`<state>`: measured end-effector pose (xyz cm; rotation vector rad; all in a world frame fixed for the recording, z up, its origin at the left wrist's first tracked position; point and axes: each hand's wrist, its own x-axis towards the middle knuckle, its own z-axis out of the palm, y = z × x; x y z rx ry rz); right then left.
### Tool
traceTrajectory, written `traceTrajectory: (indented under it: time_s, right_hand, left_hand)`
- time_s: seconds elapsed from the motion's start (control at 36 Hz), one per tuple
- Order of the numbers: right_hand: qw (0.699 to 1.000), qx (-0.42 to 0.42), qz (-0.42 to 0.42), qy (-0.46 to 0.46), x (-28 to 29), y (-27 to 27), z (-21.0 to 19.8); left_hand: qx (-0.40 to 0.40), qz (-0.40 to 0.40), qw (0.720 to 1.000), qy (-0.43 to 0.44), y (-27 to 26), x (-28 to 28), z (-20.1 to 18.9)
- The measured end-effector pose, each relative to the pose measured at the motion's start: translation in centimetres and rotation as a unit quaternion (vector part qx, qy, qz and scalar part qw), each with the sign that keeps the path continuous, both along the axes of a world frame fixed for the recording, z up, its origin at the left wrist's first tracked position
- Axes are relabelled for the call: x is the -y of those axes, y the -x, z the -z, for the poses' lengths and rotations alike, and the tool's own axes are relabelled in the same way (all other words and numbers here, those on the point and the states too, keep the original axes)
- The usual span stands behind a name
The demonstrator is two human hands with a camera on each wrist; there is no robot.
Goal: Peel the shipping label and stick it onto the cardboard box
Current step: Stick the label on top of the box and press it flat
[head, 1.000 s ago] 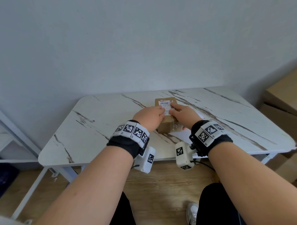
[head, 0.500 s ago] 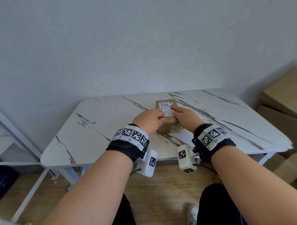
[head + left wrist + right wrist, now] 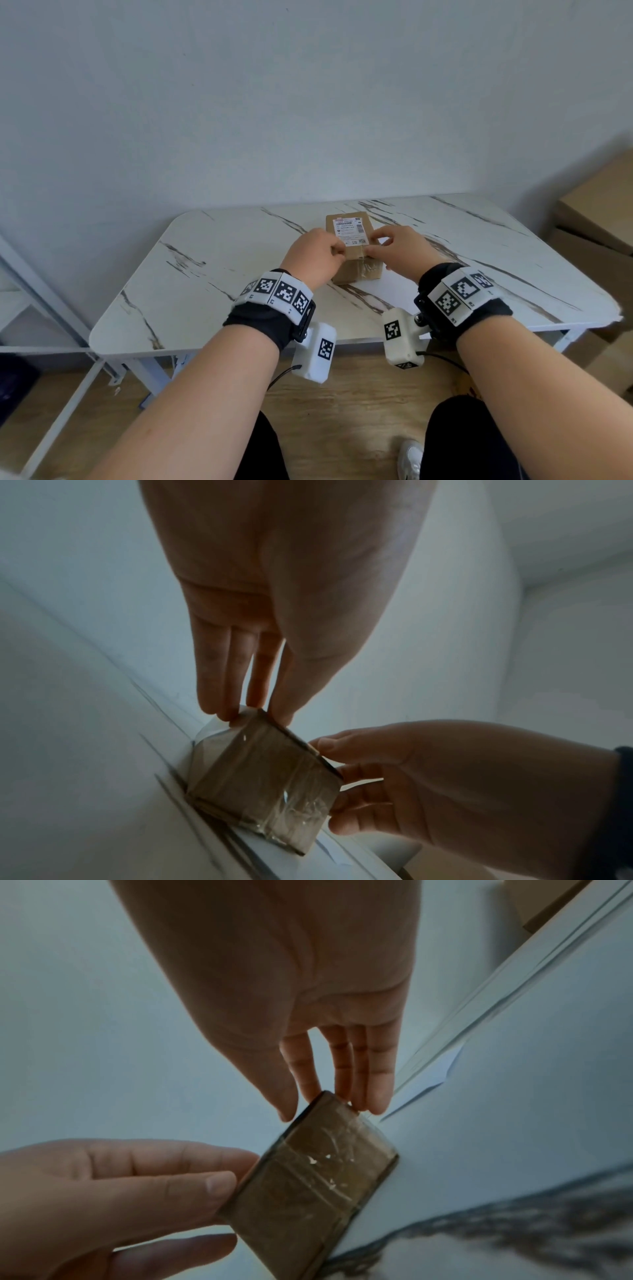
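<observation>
A small brown cardboard box [image 3: 358,270], taped with clear tape, stands on the marble-patterned table [image 3: 222,274]. The white shipping label [image 3: 349,231] lies flat on its top face. My left hand [image 3: 339,251] pinches the near left corner, thumb on top and fingers down the side, as the left wrist view shows on the box [image 3: 263,775]. My right hand [image 3: 371,248] pinches the near right corner the same way; in the right wrist view it [image 3: 325,1107] meets the box [image 3: 308,1177]. The label is hidden in both wrist views.
A white sheet [image 3: 399,291] lies on the table just right of the box, under my right wrist. Large cardboard cartons [image 3: 599,219] stand past the table's right end. A white metal frame [image 3: 20,274] stands at the left. The wall runs close behind the table.
Both hands have slid back off the label toward me, from its middle to the box's near corners. The label now shows almost whole. The box has not shifted.
</observation>
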<state>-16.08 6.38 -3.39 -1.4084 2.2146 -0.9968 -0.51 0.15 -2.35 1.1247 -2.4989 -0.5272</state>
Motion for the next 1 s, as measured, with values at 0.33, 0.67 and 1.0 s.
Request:
traceTrajectory:
  time_s: [0.33,0.67,1.0]
  right_hand:
    - [1.000,-0.028,-0.005,0.002,3.8,0.0,0.1]
    - [1.000,-0.024,-0.009,0.014,6.2,0.6,0.3]
    - [1.000,-0.010,-0.001,-0.016,5.4,1.3,-0.5]
  left_hand:
    - [0.029,-0.021,0.999,-0.030,1.4,3.3,-0.2]
    - [0.044,-0.057,0.997,-0.015,2.5,5.1,-1.0]
    - [-0.010,-0.073,0.997,-0.023,2.7,4.6,-0.9]
